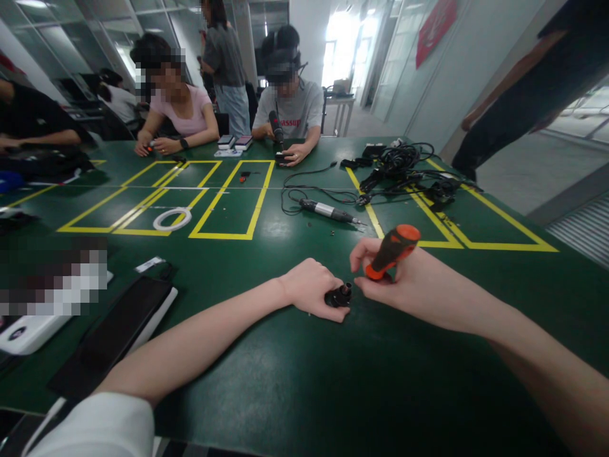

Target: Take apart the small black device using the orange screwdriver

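My left hand (311, 289) is closed around a small black cylindrical part (339, 296) near the tabletop, its open round end pointing up and right. Just to the right, my right hand (399, 273) grips a screwdriver (394, 251) with an orange and dark handle, tilted so the butt end points up and right. Its shaft and tip are not visible, hidden by my fingers or too small to make out. The two hands are close together, with a narrow gap between my right fingertips and the black part.
Beyond my hands lies an electric screwdriver (328, 211) with its cord, beside a heap of black cables (399, 165). A white ring of tape (172, 219) rests among yellow tape outlines. A black power bank-like slab (124, 324) lies left. Several people sit or stand around the green table (266, 406).
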Demonstrator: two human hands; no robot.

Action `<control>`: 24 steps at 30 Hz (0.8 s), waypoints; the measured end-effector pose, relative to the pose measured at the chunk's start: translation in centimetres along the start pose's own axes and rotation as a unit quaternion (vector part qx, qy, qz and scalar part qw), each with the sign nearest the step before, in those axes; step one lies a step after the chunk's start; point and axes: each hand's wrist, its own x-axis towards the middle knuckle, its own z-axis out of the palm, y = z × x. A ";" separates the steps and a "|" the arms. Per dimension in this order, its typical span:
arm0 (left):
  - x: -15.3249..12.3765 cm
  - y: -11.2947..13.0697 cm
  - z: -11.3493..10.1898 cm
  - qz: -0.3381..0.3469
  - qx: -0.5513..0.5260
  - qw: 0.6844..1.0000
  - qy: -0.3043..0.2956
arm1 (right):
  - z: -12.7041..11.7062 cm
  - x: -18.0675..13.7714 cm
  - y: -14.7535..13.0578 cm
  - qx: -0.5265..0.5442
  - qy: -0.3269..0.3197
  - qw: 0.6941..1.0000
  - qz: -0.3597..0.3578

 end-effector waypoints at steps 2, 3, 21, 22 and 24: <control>0.0 0.0 0.0 -0.002 0.003 1.000 -0.005 | 0.1 0.0 -0.1 0.000 0.002 1.000 -0.003; 0.0 0.0 0.0 -0.003 0.003 1.000 -0.007 | 0.1 0.0 -0.1 0.005 0.001 1.000 -0.003; -0.1 -0.1 0.0 0.004 0.000 1.000 0.004 | 0.2 0.1 -0.2 0.008 0.003 1.000 -0.009; 0.0 0.0 0.0 0.003 -0.001 1.000 0.003 | 0.2 0.1 -0.2 0.010 0.000 1.000 -0.006; 0.0 0.0 -0.1 0.002 -0.001 1.000 -0.001 | 0.1 0.1 -0.2 0.012 -0.009 1.000 -0.002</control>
